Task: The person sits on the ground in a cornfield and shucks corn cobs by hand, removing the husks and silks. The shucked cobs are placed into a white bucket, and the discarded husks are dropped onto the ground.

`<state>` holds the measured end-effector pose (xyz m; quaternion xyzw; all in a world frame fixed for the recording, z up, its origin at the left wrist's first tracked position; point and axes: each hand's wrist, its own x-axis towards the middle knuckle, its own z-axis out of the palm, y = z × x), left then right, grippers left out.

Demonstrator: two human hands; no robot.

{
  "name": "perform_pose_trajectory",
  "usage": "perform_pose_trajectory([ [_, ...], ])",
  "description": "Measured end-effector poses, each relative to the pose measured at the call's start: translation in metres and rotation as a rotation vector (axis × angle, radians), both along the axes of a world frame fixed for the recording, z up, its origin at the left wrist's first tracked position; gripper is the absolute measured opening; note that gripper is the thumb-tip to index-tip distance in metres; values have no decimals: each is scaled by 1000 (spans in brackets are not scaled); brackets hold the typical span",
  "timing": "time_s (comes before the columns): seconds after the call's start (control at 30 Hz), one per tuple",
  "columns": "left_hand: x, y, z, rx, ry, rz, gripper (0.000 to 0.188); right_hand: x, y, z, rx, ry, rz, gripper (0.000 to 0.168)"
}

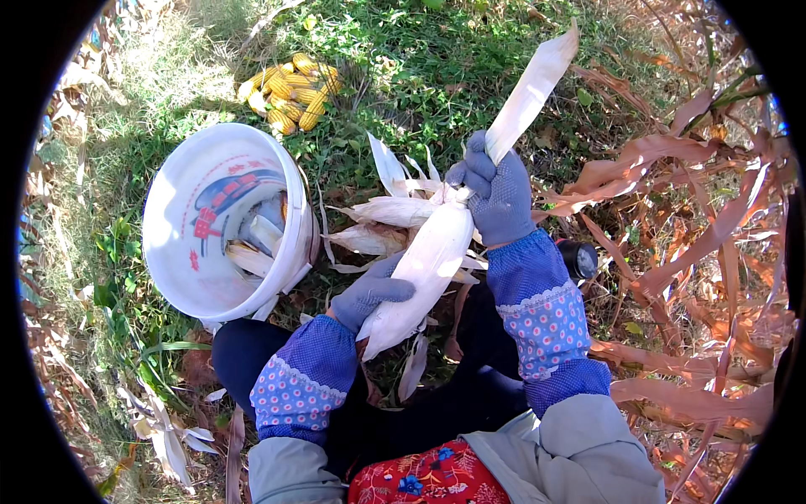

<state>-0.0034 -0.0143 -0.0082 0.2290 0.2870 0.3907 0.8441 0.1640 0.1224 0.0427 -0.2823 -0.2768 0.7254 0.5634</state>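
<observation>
Both my hands wear grey gloves with dotted grips. An ear of corn in its pale husk [425, 271] slants between them. Around its lower part my left hand [376, 293] is closed. My right hand [497, 192] is at the stalk end, its fingers closed on a long loose husk leaf [532, 91] that points up and away. Behind the held ear, more husked ears [371, 239] and torn husk leaves lie on the ground. A white plastic bucket [170, 252] lies tilted at the left, with pale husk-like pieces [252, 255] inside.
Several bare yellow corn cobs [289, 91] lie heaped on the grass beyond the bucket. Dry brown corn leaves [680, 252] spread along the right side. A dark cylindrical object [578, 258] lies by my right forearm. Discarded husks [167, 435] lie at the lower left.
</observation>
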Motion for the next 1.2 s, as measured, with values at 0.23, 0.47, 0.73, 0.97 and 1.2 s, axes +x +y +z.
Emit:
perform_pose_trajectory([
  [0.23,22,-19,-6,-153,-252,94,79,97,42,6,136,591,-386,18],
  [0.47,-13,-22,-23,-202,-8,400,64,198,-36,-47,-61,-872,-372,29],
  [0.73,-6,-1,-18,-166,-80,570,53,283,-173,-152,-231,-1810,271,55],
  [0.97,-4,-2,-17,-204,-94,623,54,213,-81,-37,0,-1349,-102,26],
  [1.2,1,9,-26,-105,-64,674,53,62,-21,3,365,-1071,663,25],
])
